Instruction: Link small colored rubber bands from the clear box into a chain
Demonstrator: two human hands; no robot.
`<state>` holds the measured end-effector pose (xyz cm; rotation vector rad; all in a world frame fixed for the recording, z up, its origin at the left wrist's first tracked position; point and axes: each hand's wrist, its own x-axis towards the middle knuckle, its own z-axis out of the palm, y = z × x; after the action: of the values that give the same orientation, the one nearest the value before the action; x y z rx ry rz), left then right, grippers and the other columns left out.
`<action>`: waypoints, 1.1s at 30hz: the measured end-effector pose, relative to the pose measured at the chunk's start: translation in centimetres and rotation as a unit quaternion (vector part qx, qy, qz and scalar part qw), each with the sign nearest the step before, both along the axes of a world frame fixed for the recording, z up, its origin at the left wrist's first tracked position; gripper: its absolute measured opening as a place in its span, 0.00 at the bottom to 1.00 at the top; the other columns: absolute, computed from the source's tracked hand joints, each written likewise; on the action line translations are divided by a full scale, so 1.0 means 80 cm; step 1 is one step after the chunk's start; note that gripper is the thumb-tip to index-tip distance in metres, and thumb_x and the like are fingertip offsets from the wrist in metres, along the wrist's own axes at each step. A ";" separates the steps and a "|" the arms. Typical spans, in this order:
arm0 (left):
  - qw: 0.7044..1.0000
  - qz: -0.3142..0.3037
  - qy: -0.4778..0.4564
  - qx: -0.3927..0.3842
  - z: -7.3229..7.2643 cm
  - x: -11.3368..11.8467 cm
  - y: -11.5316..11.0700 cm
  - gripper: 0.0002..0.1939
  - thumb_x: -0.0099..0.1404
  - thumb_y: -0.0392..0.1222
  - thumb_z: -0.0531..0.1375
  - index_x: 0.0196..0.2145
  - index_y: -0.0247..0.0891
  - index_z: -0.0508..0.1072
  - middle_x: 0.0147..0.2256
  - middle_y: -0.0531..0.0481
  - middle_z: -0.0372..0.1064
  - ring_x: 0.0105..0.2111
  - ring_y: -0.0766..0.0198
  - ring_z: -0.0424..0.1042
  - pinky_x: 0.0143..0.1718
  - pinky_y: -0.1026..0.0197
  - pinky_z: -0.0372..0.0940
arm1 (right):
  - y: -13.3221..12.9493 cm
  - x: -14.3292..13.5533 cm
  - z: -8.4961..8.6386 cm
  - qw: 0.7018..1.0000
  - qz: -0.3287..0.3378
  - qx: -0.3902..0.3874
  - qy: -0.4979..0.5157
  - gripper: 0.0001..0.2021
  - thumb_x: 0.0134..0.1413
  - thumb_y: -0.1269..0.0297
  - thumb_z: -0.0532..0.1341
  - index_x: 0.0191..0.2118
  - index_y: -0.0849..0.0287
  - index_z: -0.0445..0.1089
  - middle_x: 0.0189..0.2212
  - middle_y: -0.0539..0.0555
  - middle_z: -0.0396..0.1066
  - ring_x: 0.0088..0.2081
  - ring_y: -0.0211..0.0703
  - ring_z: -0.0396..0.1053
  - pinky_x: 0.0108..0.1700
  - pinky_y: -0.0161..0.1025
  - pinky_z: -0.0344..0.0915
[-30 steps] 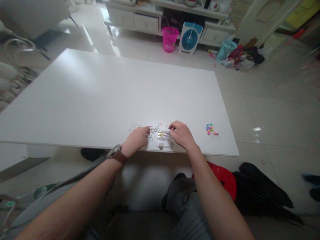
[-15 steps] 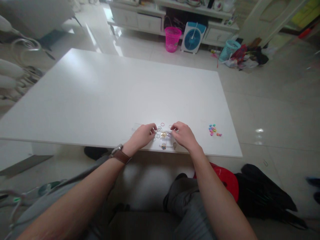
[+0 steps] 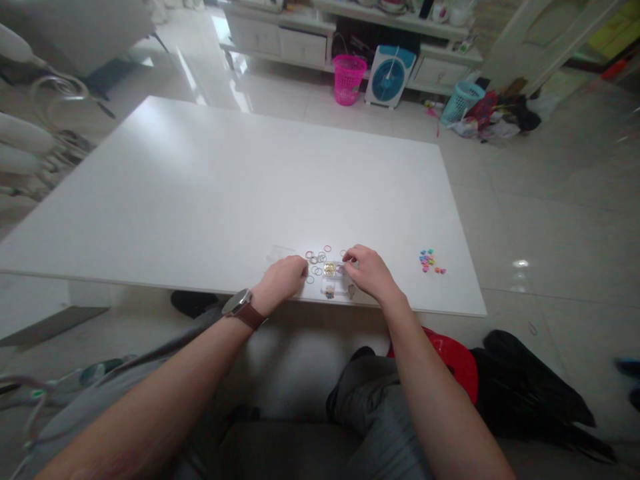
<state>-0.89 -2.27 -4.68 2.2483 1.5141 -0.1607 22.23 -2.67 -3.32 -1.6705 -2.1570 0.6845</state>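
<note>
Several small coloured elastic rings (image 3: 317,259) lie scattered near the front edge of the white table (image 3: 210,193). A small clear compartment box (image 3: 334,283) sits among them, with gold bits in one cell. My left hand (image 3: 283,278), a brown-strapped watch on its wrist, rests with fingers curled just left of the rings. My right hand (image 3: 369,273) pinches at the box's right side, fingertips at a ring. Whether either hand truly holds a ring is too small to tell.
A little pile of coloured beads (image 3: 429,261) lies on the table to the right. A clear lid or bag (image 3: 279,253) lies left of the rings. A red stool (image 3: 447,357) and a black bag (image 3: 535,393) stand by my right leg. A pink basket (image 3: 349,79) and a fan (image 3: 389,77) sit beyond.
My left hand moved in toward the rings half a second ago and has now drawn back slightly left. The right hand stays at the box. The view shifted a little.
</note>
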 end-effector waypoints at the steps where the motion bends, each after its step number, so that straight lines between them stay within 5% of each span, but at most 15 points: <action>1: 1.000 -0.003 0.004 0.000 0.000 0.001 0.000 0.11 0.64 0.32 0.53 0.35 0.37 0.76 0.36 0.42 0.76 0.36 0.55 0.74 0.37 0.57 0.63 | 0.000 -0.001 0.002 1.000 0.001 0.001 0.000 0.08 0.55 0.74 0.57 0.35 0.59 0.74 0.36 0.55 0.72 0.41 0.44 0.69 0.47 0.40 0.62; 11: 0.999 -0.035 -0.007 0.015 0.016 0.009 -0.006 0.13 0.69 0.35 0.51 0.37 0.35 0.76 0.40 0.41 0.75 0.38 0.58 0.74 0.39 0.59 0.65 | -0.006 -0.003 0.014 1.000 -0.001 0.008 -0.004 0.07 0.56 0.73 0.58 0.35 0.58 0.75 0.37 0.54 0.73 0.41 0.44 0.69 0.46 0.39 0.62; 21: 0.998 -0.055 -0.012 0.042 -0.014 0.018 -0.025 0.15 0.72 0.36 0.48 0.39 0.33 0.75 0.41 0.38 0.74 0.38 0.56 0.76 0.40 0.57 0.67 | -0.012 -0.005 0.029 1.000 0.007 0.017 -0.019 0.08 0.57 0.72 0.58 0.35 0.59 0.75 0.37 0.54 0.73 0.41 0.44 0.69 0.46 0.39 0.61; 33: 0.995 -0.006 -0.067 0.079 -0.001 0.023 -0.017 0.14 0.75 0.40 0.48 0.43 0.35 0.72 0.45 0.41 0.71 0.38 0.59 0.74 0.42 0.59 0.66 | -0.014 -0.006 0.026 1.000 0.010 -0.001 -0.022 0.07 0.58 0.72 0.58 0.36 0.59 0.75 0.37 0.54 0.73 0.41 0.43 0.69 0.46 0.39 0.61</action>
<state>0.94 -3.59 -4.78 2.3390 1.4885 0.1074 21.76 -3.77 -1.21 -1.6831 -2.2060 0.6611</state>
